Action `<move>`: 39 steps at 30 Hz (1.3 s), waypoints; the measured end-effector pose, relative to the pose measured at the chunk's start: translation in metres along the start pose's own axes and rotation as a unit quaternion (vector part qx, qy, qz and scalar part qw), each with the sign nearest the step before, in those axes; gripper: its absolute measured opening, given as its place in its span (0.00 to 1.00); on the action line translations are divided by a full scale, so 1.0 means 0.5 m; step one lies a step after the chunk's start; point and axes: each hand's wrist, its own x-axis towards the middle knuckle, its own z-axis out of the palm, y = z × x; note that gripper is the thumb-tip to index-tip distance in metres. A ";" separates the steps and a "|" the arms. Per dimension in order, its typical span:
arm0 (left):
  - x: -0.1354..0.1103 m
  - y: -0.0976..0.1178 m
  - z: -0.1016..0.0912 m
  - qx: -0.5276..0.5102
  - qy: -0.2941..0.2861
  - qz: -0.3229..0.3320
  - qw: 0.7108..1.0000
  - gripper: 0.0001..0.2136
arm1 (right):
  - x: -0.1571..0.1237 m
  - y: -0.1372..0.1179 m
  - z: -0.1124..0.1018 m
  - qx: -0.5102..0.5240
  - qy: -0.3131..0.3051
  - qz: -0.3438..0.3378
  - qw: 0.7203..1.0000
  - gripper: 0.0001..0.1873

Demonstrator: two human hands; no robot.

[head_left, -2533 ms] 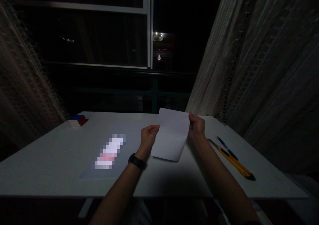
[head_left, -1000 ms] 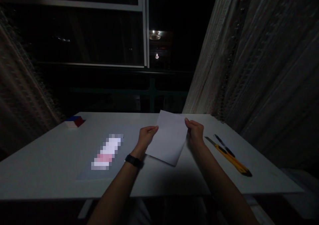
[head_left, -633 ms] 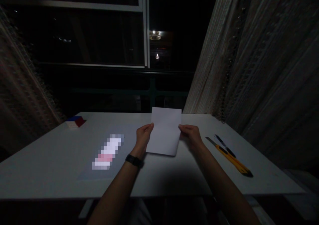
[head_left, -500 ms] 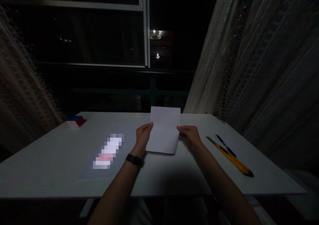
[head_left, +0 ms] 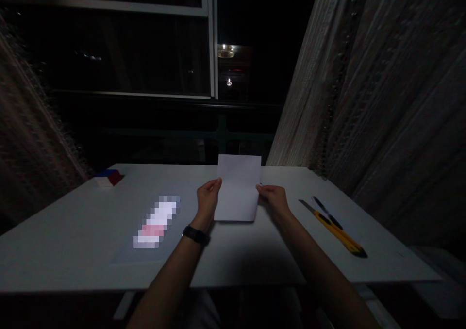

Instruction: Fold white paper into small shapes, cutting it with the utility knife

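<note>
A blank white sheet of paper (head_left: 237,188) is held up above the table in front of me, facing me. My left hand (head_left: 208,198) pinches its left edge, thumb on the near side. On the opposite edge, my right hand (head_left: 272,195) grips the paper between thumb and fingers. The fingers behind the sheet are partly hidden. A dark band (head_left: 194,234) circles my left wrist. Right of my right hand lie a yellow utility knife (head_left: 338,234) with its blade out and a black pen (head_left: 327,212).
On the white table (head_left: 73,232), a lit, pixelated screen (head_left: 158,222) rests on a pale sheet at the left. A cube with blue, white and red faces (head_left: 108,177) sits at the far left corner. Curtains (head_left: 309,76) hang on both sides of a dark window.
The paper's lower edge has risen slightly and looks straighter. Both hands still hold its sides. The whole view has shifted a little.
</note>
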 end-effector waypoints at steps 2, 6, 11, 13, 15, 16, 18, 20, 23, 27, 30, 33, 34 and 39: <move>0.001 -0.003 -0.001 -0.004 -0.001 0.000 1.000 0.17 | -0.001 0.001 0.001 -0.006 0.006 -0.002 1.000 0.19; 0.004 -0.012 -0.001 -0.033 -0.020 -0.010 0.999 0.17 | -0.003 0.001 0.001 -0.043 0.036 -0.054 0.997 0.19; 0.010 -0.025 -0.003 0.002 -0.027 0.010 1.000 0.17 | -0.008 0.001 0.003 -0.102 0.054 -0.107 0.988 0.18; 0.013 -0.030 -0.005 0.048 -0.030 0.029 0.998 0.15 | -0.012 0.001 0.005 -0.136 0.070 -0.134 0.979 0.17; 0.014 -0.031 -0.006 0.091 -0.028 0.048 0.994 0.12 | -0.015 0.000 0.007 -0.152 0.086 -0.147 0.974 0.16; 0.013 -0.031 -0.006 0.109 -0.025 0.056 0.992 0.11 | -0.015 0.001 0.007 -0.153 0.090 -0.150 0.973 0.16; 0.010 -0.028 -0.006 0.135 -0.015 0.066 0.989 0.11 | -0.015 0.004 0.008 -0.151 0.096 -0.153 0.972 0.17; 0.004 -0.025 -0.004 0.152 -0.004 0.070 0.986 0.10 | -0.014 0.009 0.008 -0.145 0.100 -0.154 0.972 0.17; -0.006 -0.023 -0.001 0.169 0.008 0.074 0.983 0.10 | -0.011 0.017 0.010 -0.121 0.102 -0.141 0.977 0.19; -0.015 -0.021 0.002 0.192 0.033 0.095 0.976 0.13 | -0.015 0.025 0.023 -0.030 0.086 -0.077 0.993 0.20; -0.013 -0.018 -0.001 0.204 0.065 0.089 0.973 0.13 | -0.024 0.026 0.038 0.047 0.054 -0.036 0.997 0.20; -0.004 -0.020 -0.005 0.212 0.088 0.060 0.972 0.12 | -0.030 0.025 0.046 0.072 0.038 -0.031 0.996 0.20; -0.001 -0.022 -0.007 0.212 0.091 0.054 0.972 0.12 | -0.031 0.024 0.047 0.074 0.036 -0.033 0.996 0.20; 0.009 -0.037 -0.008 0.175 0.083 0.033 0.980 0.13 | -0.029 0.024 0.045 0.074 0.038 -0.038 0.996 0.20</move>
